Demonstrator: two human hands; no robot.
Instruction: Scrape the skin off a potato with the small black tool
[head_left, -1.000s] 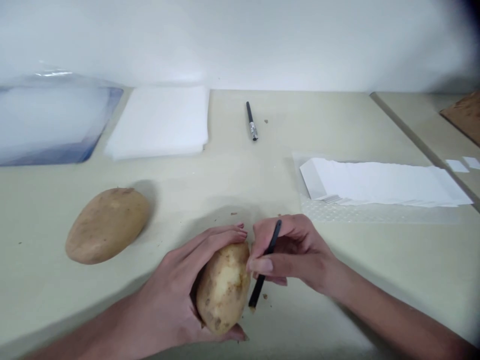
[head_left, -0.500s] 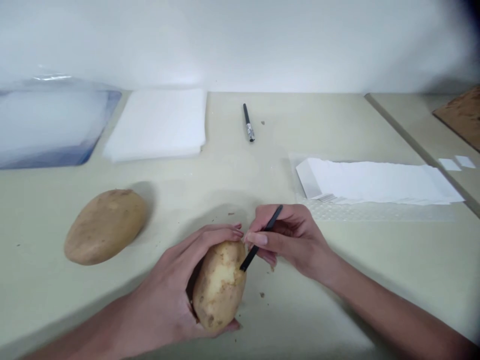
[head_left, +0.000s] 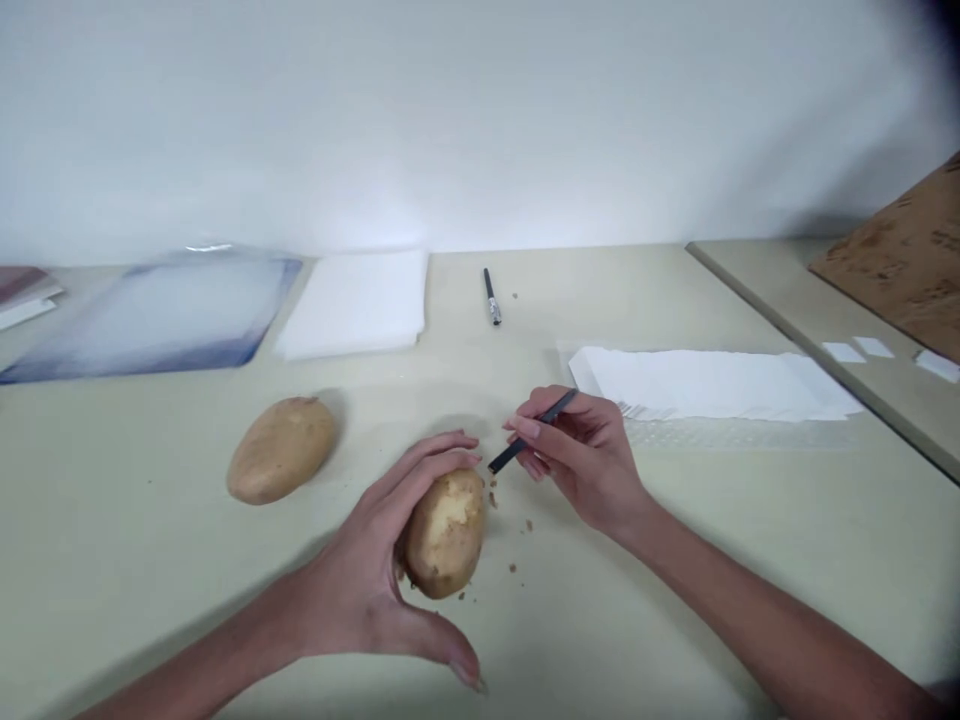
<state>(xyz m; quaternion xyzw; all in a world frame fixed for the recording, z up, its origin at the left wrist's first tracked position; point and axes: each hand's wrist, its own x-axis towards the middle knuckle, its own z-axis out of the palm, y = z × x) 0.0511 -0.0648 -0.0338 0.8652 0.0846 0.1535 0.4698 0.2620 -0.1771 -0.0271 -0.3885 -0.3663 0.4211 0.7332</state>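
Observation:
Below the centre, a partly peeled potato (head_left: 445,535) rests on the table, with a pale, rough-edged bare patch on its upper face. My left hand (head_left: 382,560) curves around its left side, fingers over its far end. The thumb is spread wide, off the potato. To the right, my right hand (head_left: 577,445) pinches a slim black stick-like tool (head_left: 517,448), whose tip is just clear of the potato. Bits of brown peel (head_left: 493,497) lie below that tip. A second, unpeeled potato (head_left: 282,450) sits to the left.
A stack of white paper (head_left: 356,305) and a blue-edged clear plastic sheet (head_left: 172,315) lie at the back left. A pen (head_left: 491,297) is at the back centre. White paper pieces (head_left: 712,382) on clear plastic lie right. A brown cardboard piece (head_left: 900,260) stands far right.
The black tool has come off the potato, up and away from it. My left thumb has let go, and the potato is lower on the table. The view has tilted up.

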